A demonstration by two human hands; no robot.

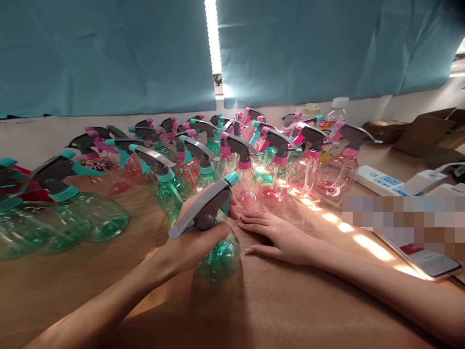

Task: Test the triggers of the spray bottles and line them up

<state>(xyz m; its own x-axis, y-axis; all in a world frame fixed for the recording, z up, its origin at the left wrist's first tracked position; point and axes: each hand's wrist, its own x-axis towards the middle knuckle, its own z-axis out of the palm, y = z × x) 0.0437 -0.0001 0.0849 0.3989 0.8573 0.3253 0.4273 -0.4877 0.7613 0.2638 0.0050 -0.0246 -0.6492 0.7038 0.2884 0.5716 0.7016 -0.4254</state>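
My left hand (199, 242) is wrapped round the neck of a green spray bottle (220, 261) with a grey head and a teal nozzle. The bottle is upright at the near middle of the table, its nozzle pointing up and to the right. Just right of it, my right hand (281, 237) lies flat on the brown tabletop (283, 305), fingers stretched toward the bottle and nothing in them. Behind both hands stand several pink spray bottles (274, 182) and green spray bottles (174, 191), all fitted with grey trigger heads.
More green bottles (105, 215) stand at the left. On the right are a white power strip (381, 180) with plugs, a phone (425, 254) and an open cardboard box (428, 131). A clear capped bottle (337, 114) stands at the back, before a blue-green curtain (109, 53).
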